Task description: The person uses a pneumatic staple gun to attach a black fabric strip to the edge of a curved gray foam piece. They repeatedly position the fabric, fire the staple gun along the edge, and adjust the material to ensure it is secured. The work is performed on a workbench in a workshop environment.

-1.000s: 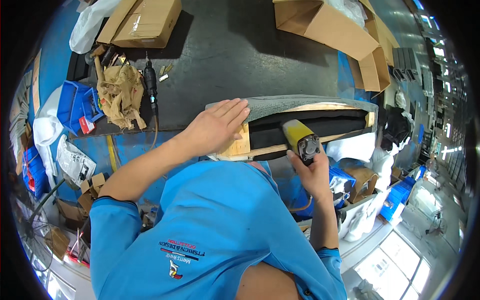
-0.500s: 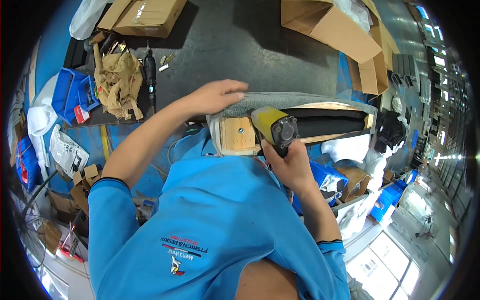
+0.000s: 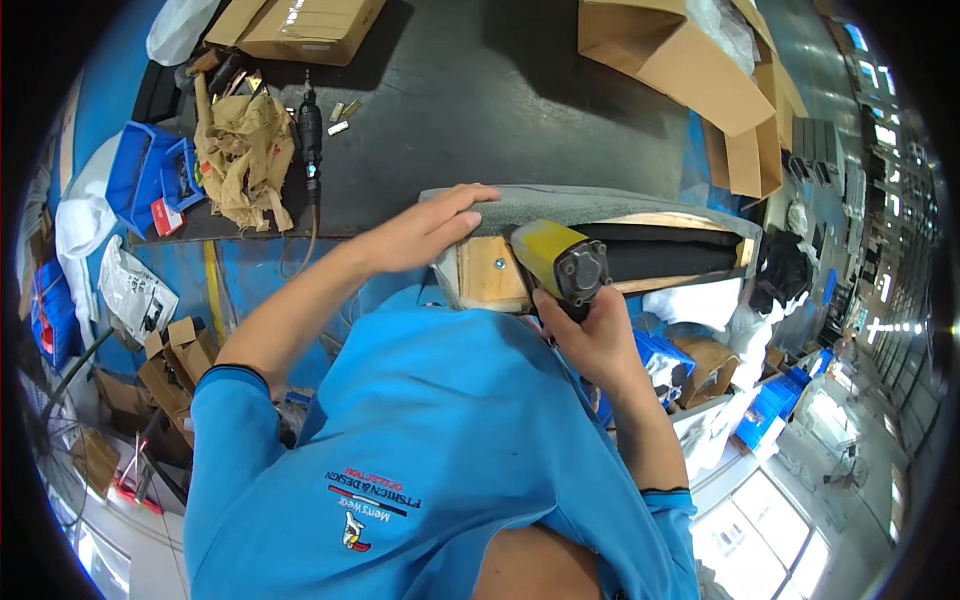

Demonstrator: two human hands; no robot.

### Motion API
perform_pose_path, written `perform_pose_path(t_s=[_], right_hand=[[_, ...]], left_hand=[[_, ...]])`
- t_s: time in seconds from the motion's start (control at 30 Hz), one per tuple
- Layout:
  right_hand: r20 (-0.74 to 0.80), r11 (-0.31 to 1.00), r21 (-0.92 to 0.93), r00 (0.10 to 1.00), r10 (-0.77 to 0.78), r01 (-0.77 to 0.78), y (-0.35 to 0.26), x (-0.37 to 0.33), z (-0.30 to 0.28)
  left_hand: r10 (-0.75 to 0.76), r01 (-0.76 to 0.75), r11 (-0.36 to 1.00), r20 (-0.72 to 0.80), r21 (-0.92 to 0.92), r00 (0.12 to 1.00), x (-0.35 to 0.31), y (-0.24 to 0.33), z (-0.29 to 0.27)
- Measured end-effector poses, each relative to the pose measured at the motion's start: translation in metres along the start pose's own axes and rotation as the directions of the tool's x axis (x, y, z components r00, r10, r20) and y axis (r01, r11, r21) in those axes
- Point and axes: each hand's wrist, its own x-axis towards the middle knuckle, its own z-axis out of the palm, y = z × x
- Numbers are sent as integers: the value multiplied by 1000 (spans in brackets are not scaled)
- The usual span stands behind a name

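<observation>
A padded wooden frame covered in grey fabric [image 3: 640, 203] sits at the near edge of the dark table, its open side toward me. A pale wood block [image 3: 485, 275] with a metal fastener fills its left end, and black material [image 3: 670, 252] lies inside it. My left hand [image 3: 430, 230] rests on the fabric at the upper left corner, fingers stretched out and holding nothing. Wrapped around the handle of a yellow and black staple gun [image 3: 548, 248] is my right hand [image 3: 600, 345]. The tool lies over the frame beside the block; its tip is hidden.
Across the dark table [image 3: 430, 110] stand a closed cardboard box [image 3: 310, 30] and an open one [image 3: 680, 70]. At left are a black power screwdriver [image 3: 310, 130] with a cord, crumpled brown paper [image 3: 245, 160], a hammer handle and blue bins [image 3: 140, 180].
My left hand has come down onto the fabric, its fingers lower and flatter along the edge. The staple gun stays in my right hand at nearly the same spot on the frame.
</observation>
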Motion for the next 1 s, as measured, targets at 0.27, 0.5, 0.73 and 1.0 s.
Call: perform_pose_path(t_s=[0.27,0.5,0.73,1.0], right_hand=[[69,987,-112,992,-109,116,-17,8,7],[140,956,-178,968,-209,232,-23,14,10],[-31,982,27,982,-185,186,15,-3,-33],[-208,980,125,970,-125,153,78,6,-104]], left_hand=[[5,-10,998,-78,-62,997,-17,-19,6],[-14,0,989,-93,-147,996,-16,-18,10],[-27,-63,961,-318,-270,948,-26,-20,25],[392,-90,529,-149,844,908,-63,55,91]])
